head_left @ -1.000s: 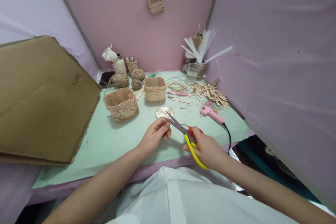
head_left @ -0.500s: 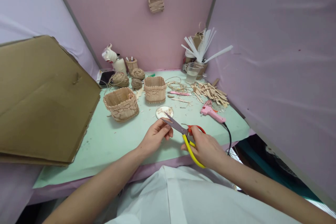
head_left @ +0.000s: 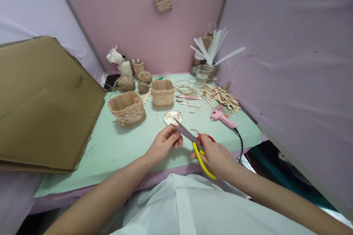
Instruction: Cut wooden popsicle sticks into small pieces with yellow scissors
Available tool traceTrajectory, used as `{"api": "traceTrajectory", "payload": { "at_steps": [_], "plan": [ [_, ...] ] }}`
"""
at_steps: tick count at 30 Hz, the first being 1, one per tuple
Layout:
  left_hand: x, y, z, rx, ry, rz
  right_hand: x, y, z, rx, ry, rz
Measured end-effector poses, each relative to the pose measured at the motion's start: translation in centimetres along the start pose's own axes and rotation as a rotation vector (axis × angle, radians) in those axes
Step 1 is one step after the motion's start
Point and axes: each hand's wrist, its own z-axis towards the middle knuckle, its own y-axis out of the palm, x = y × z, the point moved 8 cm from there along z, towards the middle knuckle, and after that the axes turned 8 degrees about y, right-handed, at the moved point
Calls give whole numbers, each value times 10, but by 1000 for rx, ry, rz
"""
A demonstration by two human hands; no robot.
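My right hand [head_left: 216, 154] is wrapped around scissors [head_left: 190, 134] with one yellow and one red handle. Their dark blades point left and stand slightly apart over the fingertips of my left hand [head_left: 165, 141]. That hand is closed in a pinch on a small pale piece [head_left: 178, 127] that looks like wood, mostly hidden by the blades and fingers. Just beyond the blade tips lies a round white dish [head_left: 166, 119] with small wooden bits in it. Two wood-covered baskets, a left one [head_left: 129, 112] and a middle one [head_left: 162, 95], stand behind my hands.
A pink glue gun [head_left: 224, 118] with a black cord lies at right, before a pile of wooden sticks [head_left: 222, 97]. Twine balls [head_left: 145, 77], a pink cutter [head_left: 189, 97] and a clear cup [head_left: 202, 77] sit farther back. Large cardboard [head_left: 46, 106] leans at left.
The scissor blades have come slightly closer together at the tips. My right hand has shifted a little, and the yellow handle sits slightly lower. My left hand stays nearly in place.
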Motion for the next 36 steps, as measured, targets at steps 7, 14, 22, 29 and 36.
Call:
{"api": "traceTrajectory", "payload": {
  "at_steps": [7, 14, 22, 29, 36],
  "plan": [
    [-5, 4, -1, -80, -55, -10, 7, -1, -4, -95, -25, -22],
    [-10, 9, -1, -126, -110, -53, 24, -16, -3, -130, -12, 261],
    [-13, 8, -1, -84, -148, -118, 22, -11, -6, -138, 40, 215],
    [-13, 5, -1, -40, -122, -126, 11, -4, -4, -69, 25, 78],
    [-10, 3, 1, -14, -41, -117, 5, 3, -3, -76, 29, 101]
  ]
}}
